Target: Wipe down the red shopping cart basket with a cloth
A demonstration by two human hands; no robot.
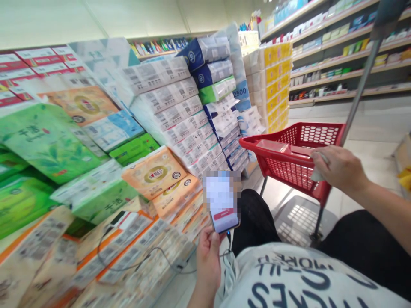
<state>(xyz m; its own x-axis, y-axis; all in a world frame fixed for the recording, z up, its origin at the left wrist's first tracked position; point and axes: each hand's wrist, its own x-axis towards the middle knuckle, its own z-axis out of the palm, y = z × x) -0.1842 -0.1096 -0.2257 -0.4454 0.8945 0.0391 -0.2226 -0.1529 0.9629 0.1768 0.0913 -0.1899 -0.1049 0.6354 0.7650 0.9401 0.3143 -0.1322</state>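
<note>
My left hand (209, 248) is closed round the lower end of a smartphone (224, 219), whose lit screen is partly blurred out. A dark cable is plugged into the phone's bottom edge. My right hand (340, 167) is wrapped round the near right rim of a red shopping cart (290, 171). Something pale and crumpled shows under its fingers at the rim; I cannot make out what it is. The cart's red basket has perforated sides, and no goods show in the part of it that I see.
Stacked packs of tissue fill the left side, among them green packs (48, 139), orange packs (157, 171) and white bundles (180, 115). Yellow-sided packs (276, 85) stand behind the cart. Long shelves (337, 60) with goods line the right. A thin cable (128, 268) crosses the lower packs.
</note>
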